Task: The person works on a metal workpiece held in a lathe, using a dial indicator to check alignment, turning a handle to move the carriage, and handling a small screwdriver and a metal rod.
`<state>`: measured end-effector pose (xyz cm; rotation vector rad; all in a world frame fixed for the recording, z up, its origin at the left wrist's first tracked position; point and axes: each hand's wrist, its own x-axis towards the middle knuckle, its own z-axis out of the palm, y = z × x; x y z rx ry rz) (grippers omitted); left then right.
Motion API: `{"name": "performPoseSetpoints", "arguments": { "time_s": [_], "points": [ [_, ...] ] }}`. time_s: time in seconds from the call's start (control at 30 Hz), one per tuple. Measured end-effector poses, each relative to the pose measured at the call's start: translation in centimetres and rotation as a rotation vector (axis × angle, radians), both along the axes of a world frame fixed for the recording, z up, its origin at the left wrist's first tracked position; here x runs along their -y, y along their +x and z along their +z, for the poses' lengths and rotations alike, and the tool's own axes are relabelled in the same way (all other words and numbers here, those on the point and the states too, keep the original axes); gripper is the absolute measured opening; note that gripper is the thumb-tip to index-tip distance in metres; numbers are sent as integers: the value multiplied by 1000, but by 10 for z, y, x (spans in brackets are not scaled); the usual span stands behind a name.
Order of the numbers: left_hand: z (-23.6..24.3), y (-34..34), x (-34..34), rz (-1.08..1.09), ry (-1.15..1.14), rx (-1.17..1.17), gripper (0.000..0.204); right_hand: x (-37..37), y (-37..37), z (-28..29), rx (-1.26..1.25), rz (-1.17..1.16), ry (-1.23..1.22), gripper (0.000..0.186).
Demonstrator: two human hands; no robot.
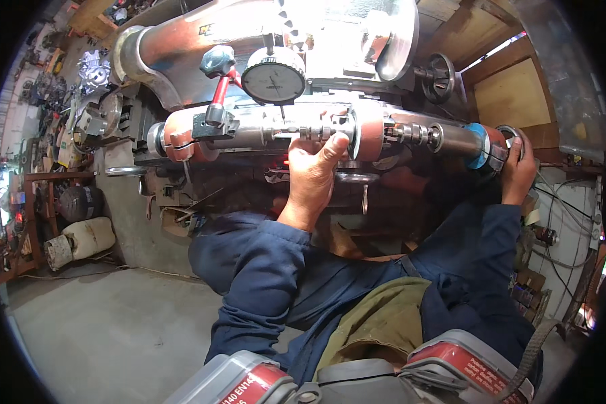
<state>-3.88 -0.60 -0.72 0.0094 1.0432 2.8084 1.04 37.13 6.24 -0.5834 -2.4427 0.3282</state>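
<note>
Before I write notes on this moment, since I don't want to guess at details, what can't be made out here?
All in the head view:
Left hand: some fingers, hidden behind the metal shaft.
Right hand: its full hold on the handwheel, hidden by the hand itself.
Dial gauge: its exact reading, too small and blurred.
Machine body: its top, lost in glare and cut off by the upper edge.

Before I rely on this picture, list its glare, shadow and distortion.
Head view throughout: glare whites out part of the machine body; deep shadow lies below the stepped shaft; fisheye distortion curves straight edges; corners are black; the dial gauge looks fairly crisp.
</note>
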Motion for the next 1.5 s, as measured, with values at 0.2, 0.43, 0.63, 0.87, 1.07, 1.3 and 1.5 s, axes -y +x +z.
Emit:
{"name": "performPoseSetpoints", "arguments": {
  "time_s": [0.2,0.43,0.63,0.87,1.07,1.3,1.5],
  "points": [
    [1,-1,-1,11,5,-13,48,3,0,1,4,-12,-7,38],
    [6,-1,-2,30,-3,27,40,4,-1,2,15,-22,-10,37],
    [22,0,-5,0,24,131,28,0,-2,1,18,11,-3,37],
    [21,0,-8,31,101,138,34,-1,-3,4,45,22,-19,35],
    [20,-1,-8,4,117,107,36,-6,-2,-1,16,37,-7,36],
    [17,-2,-7,-1,126,97,36,-4,-3,1,28,28,-31,36],
    [18,-1,-7,2,100,116,34,-4,-3,2,37,35,-42,36]
  ]
}}
